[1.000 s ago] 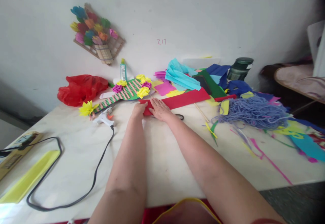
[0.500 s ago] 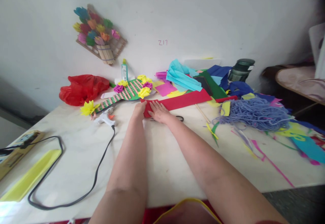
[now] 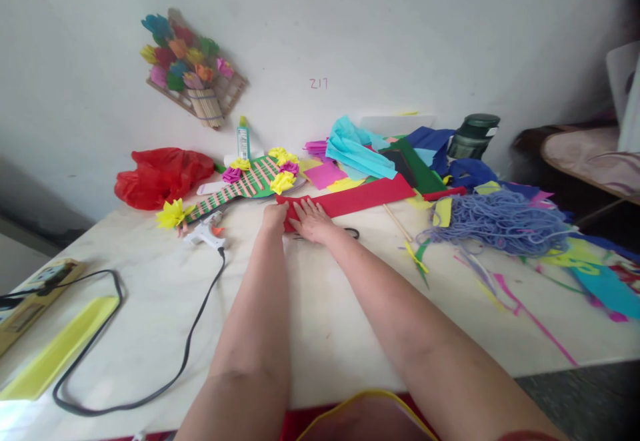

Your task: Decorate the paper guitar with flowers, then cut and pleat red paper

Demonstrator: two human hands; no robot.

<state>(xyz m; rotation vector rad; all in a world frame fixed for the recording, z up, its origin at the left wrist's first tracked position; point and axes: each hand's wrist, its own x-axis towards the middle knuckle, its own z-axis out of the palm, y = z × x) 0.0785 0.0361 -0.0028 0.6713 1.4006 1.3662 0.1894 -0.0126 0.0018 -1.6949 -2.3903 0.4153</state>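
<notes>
A long red paper strip [image 3: 350,199] lies flat on the pale counter [image 3: 320,308], running from its near-left end under the hands up toward 2 o'clock, where its far end meets a heap of coloured paper sheets [image 3: 380,154]. The left hand [image 3: 275,217] sits at the strip's left end, fingers curled down so they pinch the folded edge against the counter. The right hand [image 3: 314,220] lies just beside it at 3 o'clock, palm down with the fingers spread flat on the red paper, gripping nothing. Both forearms reach in from 6 o'clock.

Just behind the right hand, black scissor handles [image 3: 353,232] peek out on the counter. At 10 o'clock from the hands lies a green and pink striped paper guitar [image 3: 240,186] trimmed with yellow and magenta paper flowers; a white glue gun [image 3: 204,234] rests near its neck, and its black cord [image 3: 185,354] loops toward 7 o'clock. A glue bottle [image 3: 243,137] stands upright behind the guitar, and a crumpled red plastic bag [image 3: 160,176] lies farther out at 9 o'clock. At 3 o'clock, well apart from the hands, sits a tangle of lavender yarn [image 3: 500,221], with a dark green jar [image 3: 473,136] behind it. On the wall at 11 o'clock hangs a paper flower bouquet [image 3: 187,68].
</notes>
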